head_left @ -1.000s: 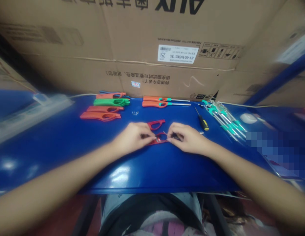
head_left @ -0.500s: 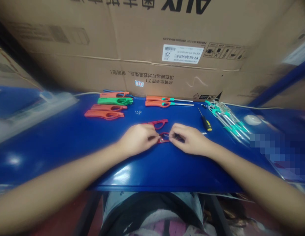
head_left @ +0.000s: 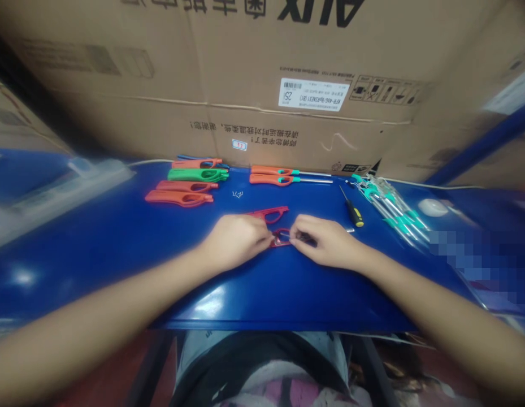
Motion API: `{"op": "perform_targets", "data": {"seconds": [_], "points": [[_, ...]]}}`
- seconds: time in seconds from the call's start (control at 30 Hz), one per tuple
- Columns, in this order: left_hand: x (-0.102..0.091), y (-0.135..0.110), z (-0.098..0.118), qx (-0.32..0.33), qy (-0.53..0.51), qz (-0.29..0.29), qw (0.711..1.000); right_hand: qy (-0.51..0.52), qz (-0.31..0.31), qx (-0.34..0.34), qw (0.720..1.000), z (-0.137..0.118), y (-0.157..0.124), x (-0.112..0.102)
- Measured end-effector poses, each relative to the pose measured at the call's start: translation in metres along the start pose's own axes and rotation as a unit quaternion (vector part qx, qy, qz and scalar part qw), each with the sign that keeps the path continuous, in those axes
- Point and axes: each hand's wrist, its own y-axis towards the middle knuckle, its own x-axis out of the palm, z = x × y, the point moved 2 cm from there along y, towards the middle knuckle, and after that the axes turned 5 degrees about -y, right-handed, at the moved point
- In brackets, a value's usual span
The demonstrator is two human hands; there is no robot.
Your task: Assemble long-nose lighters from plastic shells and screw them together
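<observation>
In the middle of the table a red lighter casing half (head_left: 281, 243) lies between my two hands, with a thin wire-like part showing in its trigger loop. My left hand (head_left: 241, 240) is closed, its fingertips pinching at the left end of this casing. From the right, my right hand (head_left: 324, 240) is closed at the casing's other end. The bright tip of a metal lighter tube (head_left: 350, 230) pokes out beyond the right hand, whose fingers hide most of it. Just behind, a second red casing half (head_left: 273, 213) lies partly covered by my left hand.
Orange casings (head_left: 179, 197) and a green casing (head_left: 194, 174) lie back left. Two orange lighters (head_left: 270, 179) with metal tubes rest near the cardboard box (head_left: 245, 73). To the right are a screwdriver (head_left: 354, 213), several teal-and-metal tubes (head_left: 393, 206) and a white rounded object (head_left: 434, 207).
My left fingers have shifted slightly at the casing's left end. The right hand has barely moved, and the other things on the table stay where they were.
</observation>
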Motion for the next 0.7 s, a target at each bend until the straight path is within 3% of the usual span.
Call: {"op": "perform_targets", "data": {"seconds": [0.4,0.7], "points": [[-0.018,-0.01,0.012,0.054,0.09,-0.082,0.991,-0.02,0.012,-0.001,1.0,-0.001,0.0,0.0],[-0.011,-0.005,0.001,0.043,-0.03,-0.073,0.996,-0.036,0.058,-0.019,0.997,0.004,-0.001,0.0]]}}
